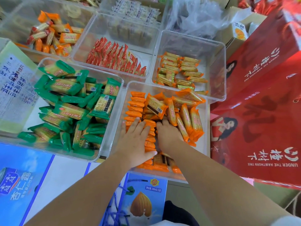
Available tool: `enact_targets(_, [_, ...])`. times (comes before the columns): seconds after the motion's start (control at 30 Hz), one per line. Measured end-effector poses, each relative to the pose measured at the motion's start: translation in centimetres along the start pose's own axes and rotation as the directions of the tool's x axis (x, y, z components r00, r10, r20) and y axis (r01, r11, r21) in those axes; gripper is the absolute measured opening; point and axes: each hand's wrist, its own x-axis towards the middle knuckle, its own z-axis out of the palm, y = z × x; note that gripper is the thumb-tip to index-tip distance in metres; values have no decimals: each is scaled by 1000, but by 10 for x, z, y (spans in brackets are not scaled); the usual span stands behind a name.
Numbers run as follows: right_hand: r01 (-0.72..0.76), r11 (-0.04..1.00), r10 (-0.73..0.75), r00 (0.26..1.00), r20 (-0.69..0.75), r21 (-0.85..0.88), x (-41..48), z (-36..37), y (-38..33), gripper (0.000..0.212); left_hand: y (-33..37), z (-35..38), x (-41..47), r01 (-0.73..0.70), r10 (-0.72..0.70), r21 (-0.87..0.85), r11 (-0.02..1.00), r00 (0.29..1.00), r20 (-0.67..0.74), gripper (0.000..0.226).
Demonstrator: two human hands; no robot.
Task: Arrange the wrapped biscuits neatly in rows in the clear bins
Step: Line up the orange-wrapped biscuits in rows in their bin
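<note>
The orange-wrapped rectangular biscuits [164,111] filled the nearest clear plastic bin [205,144]: a tidy row stood on edge along its left side, while the packs to the right lay tumbled at angles. The left hand [138,141] lay flat with fingers spread on the row, holding nothing. The right hand [167,134] pressed down between the row and the loose packs, its fingers buried, so its grip could not be told. Left of this bin, green-wrapped biscuits [68,103] lay jumbled in another clear bin [114,115]. Red cardboard boxes [260,111] stood to the right.
</note>
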Motion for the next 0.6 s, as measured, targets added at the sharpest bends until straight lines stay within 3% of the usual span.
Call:
enact_targets(0.1, [3,1000,-4,998,64,12,-3,-10,2,46,1,-2,3,12,-13,-29,1000,1000,-11,112])
enact_targets(0.2, [124,992,-120,981,151,-21,-13,-19,7,29,0,-6,8,3,-3,1,1000,1000,-4,122])
enact_targets(0.53, [404,908,-357,885,298,-113,-66,-52,27,39,-10,-5,16,-74,74,21,997,997,1,120])
enact_targets(0.6, [384,921,-364,907,213,-63,-64,-68,26,40,-12,-2,14,-81,81,15,997,997,7,120])
